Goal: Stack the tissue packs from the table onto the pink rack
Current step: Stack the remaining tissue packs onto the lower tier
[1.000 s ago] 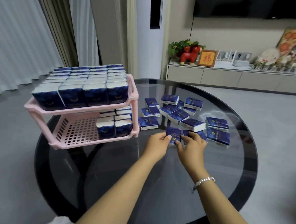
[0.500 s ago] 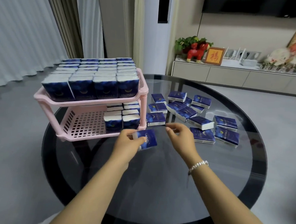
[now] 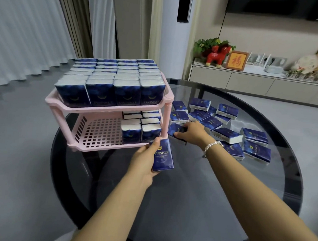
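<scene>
My left hand (image 3: 145,159) grips a dark blue tissue pack (image 3: 163,155) upright, just in front of the pink rack's (image 3: 103,109) lower shelf. My right hand (image 3: 190,131) reaches to another blue pack (image 3: 176,129) lying on the glass table beside the rack's right post, fingers curled over its edge. The rack's top shelf is full of upright packs (image 3: 110,84). Several packs (image 3: 141,127) stand at the right side of the lower shelf. Several loose packs (image 3: 228,124) lie on the table to the right.
The rack stands on the left part of a round dark glass table (image 3: 188,186). The lower shelf's left half (image 3: 100,132) is bare pink grid. A low white cabinet (image 3: 257,83) with ornaments stands behind; curtains hang at the left.
My left hand turned its pack upright and stayed in front of the lower shelf. My right hand moved from mid-air to a pack lying beside the rack's post.
</scene>
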Available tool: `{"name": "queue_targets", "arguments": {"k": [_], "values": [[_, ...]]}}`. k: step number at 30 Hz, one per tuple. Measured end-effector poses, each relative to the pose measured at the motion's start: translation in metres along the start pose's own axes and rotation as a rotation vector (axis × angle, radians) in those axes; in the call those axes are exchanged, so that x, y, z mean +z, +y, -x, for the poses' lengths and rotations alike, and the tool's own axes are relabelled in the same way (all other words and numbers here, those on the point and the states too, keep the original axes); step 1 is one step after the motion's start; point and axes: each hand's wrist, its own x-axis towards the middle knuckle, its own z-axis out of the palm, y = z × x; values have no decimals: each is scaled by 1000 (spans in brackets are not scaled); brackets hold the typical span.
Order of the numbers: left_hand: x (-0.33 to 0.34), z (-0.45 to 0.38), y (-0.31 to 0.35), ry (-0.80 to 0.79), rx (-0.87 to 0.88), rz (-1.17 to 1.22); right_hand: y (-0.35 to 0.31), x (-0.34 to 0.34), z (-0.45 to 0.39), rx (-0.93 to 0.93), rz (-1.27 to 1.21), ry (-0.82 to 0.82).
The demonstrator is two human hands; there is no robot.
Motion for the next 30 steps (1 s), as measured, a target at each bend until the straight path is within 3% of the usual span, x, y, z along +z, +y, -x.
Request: {"name": "queue_targets", "arguments": {"k": [3, 10, 14, 17, 21, 26, 30], "values": [[3, 4, 0, -44, -35, 45, 2, -13, 21, 40, -79, -78], [13, 13, -5, -61, -55, 81, 29, -7, 72, 204, -662, 127], [21, 17, -7, -137, 0, 101, 22, 5, 93, 134, -967, 116], [21, 20, -9, -192, 49, 54, 13, 8, 100, 30, -955, 64], [17, 14, -10, -110, 77, 23, 10, 1, 94, -24, -829, -24], [15, 3, -9, -14, 93, 38, 14, -9, 37, -102, -470, 195], [10, -3, -9, 18, 86, 29, 12, 0, -24, -117, -360, 182]]}}
